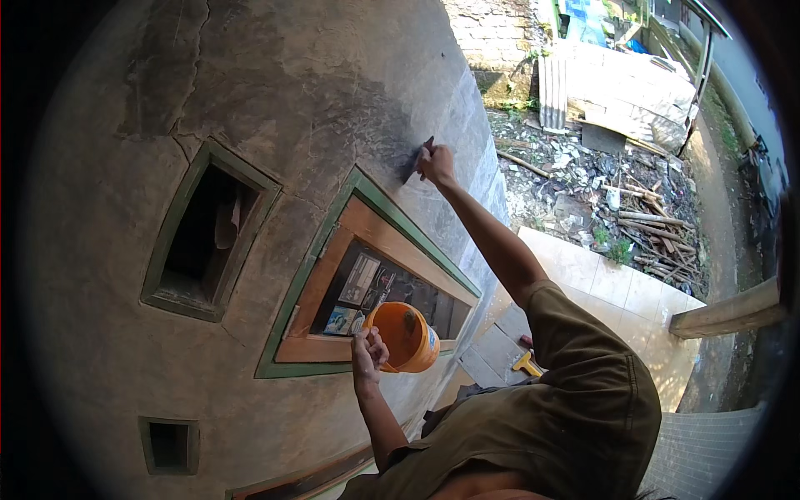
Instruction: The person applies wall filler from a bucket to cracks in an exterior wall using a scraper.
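Observation:
My right hand (pixel 437 165) is stretched up to the grey plastered wall (pixel 275 75). Its fingers close round a thin, dark, flat scraper (pixel 412 167), whose edge lies against the wall above the window; the exact kind of blade is hard to make out. Around it the plaster looks darker and streaked. Lower down, my left hand (pixel 369 354) grips the rim of an orange bucket (pixel 404 337), held in front of the window pane. The bucket tilts so its inside shows, with a greyish smear on the wall of it.
A green-framed window (pixel 333 242) with a wooden sash stands beside the bucket. Square vent openings (pixel 208 233) pierce the wall at left. A yellow-handled tool (pixel 527 363) lies below on grey tiles. Rubble and a stick pile (pixel 654 221) lie beyond the pale tiled ledge (pixel 583 271); a post (pixel 725 317) stands right.

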A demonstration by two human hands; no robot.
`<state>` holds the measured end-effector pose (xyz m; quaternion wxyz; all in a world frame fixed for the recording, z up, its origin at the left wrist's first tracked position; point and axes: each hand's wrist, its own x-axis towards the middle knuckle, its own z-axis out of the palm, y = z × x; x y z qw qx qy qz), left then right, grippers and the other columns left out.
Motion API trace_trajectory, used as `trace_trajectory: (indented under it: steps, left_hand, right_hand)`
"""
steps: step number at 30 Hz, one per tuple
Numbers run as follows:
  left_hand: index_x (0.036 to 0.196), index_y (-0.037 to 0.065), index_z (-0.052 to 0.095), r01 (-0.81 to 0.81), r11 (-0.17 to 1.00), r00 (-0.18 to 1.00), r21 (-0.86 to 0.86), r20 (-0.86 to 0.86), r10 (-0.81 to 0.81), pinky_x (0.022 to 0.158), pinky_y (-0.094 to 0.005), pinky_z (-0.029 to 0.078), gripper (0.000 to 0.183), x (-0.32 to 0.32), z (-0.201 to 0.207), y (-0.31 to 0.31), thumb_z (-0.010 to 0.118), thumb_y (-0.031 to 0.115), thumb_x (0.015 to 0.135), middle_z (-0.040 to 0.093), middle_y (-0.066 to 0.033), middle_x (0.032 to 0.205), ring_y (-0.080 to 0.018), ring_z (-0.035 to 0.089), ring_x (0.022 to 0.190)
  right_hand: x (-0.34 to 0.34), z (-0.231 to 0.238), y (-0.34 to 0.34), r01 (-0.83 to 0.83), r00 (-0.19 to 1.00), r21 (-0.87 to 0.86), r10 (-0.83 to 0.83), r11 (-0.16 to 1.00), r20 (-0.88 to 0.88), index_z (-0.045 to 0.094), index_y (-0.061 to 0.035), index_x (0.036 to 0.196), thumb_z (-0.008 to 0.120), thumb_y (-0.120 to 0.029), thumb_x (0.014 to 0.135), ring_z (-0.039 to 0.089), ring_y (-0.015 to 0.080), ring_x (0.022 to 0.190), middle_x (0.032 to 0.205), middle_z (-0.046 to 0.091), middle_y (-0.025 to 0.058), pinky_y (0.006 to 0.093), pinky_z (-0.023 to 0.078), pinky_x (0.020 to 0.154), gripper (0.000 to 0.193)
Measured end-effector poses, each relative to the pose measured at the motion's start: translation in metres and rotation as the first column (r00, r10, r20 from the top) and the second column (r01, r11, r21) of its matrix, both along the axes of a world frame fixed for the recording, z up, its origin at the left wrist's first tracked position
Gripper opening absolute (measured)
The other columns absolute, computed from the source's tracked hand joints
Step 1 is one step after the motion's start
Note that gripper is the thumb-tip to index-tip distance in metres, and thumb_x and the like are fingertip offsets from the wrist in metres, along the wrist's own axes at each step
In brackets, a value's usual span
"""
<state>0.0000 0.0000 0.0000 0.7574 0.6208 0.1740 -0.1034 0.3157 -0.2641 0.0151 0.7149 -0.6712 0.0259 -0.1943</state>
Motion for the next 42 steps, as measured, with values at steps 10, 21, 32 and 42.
trace_trajectory:
  steps: [10,21,32,42]
  left_hand:
    - [0.079,0.010,0.048,-0.104,0.994,0.993,-0.025,0.061,0.105,0.035,-0.0194,0.026,0.026,-0.004,0.007,0.001,0.038,0.031,0.090,0.027,0.0045,0.050,-0.0057,0.027,0.037]
    - [0.078,0.011,0.045,-0.048,0.995,0.996,-0.085,0.068,0.054,0.034,-0.0193,0.025,0.025,-0.011,0.019,0.006,0.040,0.033,0.089,0.027,0.0060,0.049,-0.0057,0.030,0.036]
    - [0.080,0.011,0.046,-0.074,0.994,0.995,-0.076,0.062,0.079,0.033,-0.0197,0.024,0.026,-0.018,0.009,0.021,0.038,0.034,0.090,0.025,0.0058,0.050,-0.0062,0.029,0.035]
    - [0.079,0.010,0.045,-0.107,0.992,0.991,-0.061,0.078,0.112,0.033,-0.0199,0.025,0.026,-0.014,0.012,0.021,0.036,0.032,0.091,0.025,0.0057,0.050,-0.0061,0.027,0.035]
  right_hand:
    - [-0.025,0.162,-0.002,-0.258,0.842,0.245,0.093,0.935,0.531,0.062,0.0057,0.075,0.054,-0.023,0.090,0.049,0.0109,0.039,0.056,0.059,0.0073,0.0240,0.038,0.036,0.033]
    - [-0.002,-0.117,-0.024,0.186,0.898,-0.099,-0.211,0.977,-0.386,0.062,0.0031,0.060,0.057,-0.023,0.084,0.061,0.0177,0.045,0.053,0.061,0.0101,0.0306,0.049,0.046,0.036]
    - [-0.017,0.020,0.031,-0.057,0.987,-0.013,0.058,0.998,0.148,0.060,0.0029,0.064,0.046,-0.016,0.091,0.055,0.0131,0.041,0.054,0.060,0.0085,0.0261,0.044,0.038,0.036]
    - [-0.045,0.124,0.037,-0.252,0.883,0.198,0.141,0.947,0.448,0.061,0.0061,0.076,0.054,-0.025,0.090,0.050,0.0095,0.042,0.058,0.059,0.0070,0.0247,0.038,0.037,0.034]
